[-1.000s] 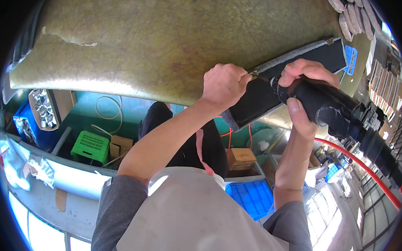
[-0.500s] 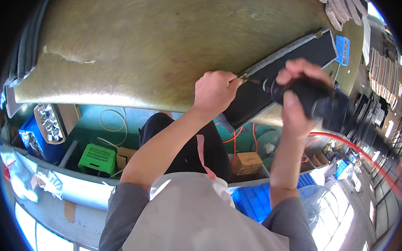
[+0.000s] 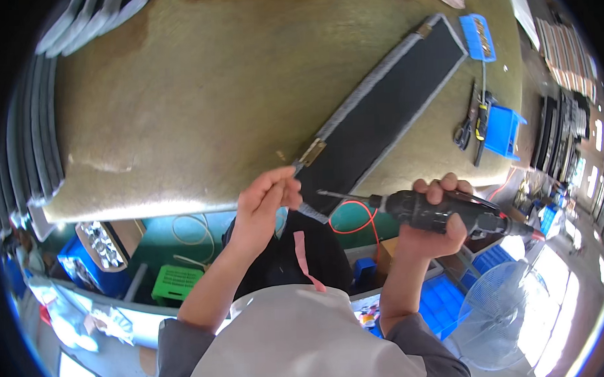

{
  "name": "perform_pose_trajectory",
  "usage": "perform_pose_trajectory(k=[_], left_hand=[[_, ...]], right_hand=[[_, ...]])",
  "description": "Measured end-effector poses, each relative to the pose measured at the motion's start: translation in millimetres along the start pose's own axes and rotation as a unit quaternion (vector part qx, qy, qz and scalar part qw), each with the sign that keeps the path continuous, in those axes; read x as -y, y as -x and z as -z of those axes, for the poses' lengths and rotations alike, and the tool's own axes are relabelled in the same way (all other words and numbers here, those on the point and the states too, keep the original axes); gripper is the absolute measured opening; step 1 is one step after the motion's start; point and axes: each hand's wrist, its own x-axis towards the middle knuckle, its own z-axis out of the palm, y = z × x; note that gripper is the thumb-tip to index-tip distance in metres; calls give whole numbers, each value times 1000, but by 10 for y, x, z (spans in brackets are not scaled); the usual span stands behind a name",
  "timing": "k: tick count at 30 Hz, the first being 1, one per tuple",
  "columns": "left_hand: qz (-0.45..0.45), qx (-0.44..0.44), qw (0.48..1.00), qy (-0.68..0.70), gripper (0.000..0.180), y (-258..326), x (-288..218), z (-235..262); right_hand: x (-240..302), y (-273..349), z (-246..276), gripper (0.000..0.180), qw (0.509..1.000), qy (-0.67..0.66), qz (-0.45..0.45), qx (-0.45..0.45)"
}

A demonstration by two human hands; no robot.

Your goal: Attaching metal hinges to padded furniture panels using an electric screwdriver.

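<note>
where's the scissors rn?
In the head view, the dark-handled scissors lie at the table's far right, beside the small blue plastic bin and just past the right edge of the long black fabric-edged panel.

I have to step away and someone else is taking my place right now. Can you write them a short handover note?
Left hand: fingers pinched at the near end of the long black panel, beside its brass hinge.
Right hand: gripping the black power screwdriver, bit level and pointing at the panel's near end, not touching it.
Panel lies diagonally on the felt-covered table.
Done or left: cannot tell whether any screw is driven.
</note>
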Motion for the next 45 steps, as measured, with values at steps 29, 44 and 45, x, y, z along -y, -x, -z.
perform_pose_trajectory(k=[29,44,45], left_hand=[[47,-24,991,124,15,189,301,-482],[165,42,917,362,27,156,295,-445],[167,42,918,357,28,143,293,-444]], right_hand=[[47,161,212,50,998,-56,-15,-27],[197,327,-371,53,990,122,18,63],[189,317,-398,53,990,127,22,61]])
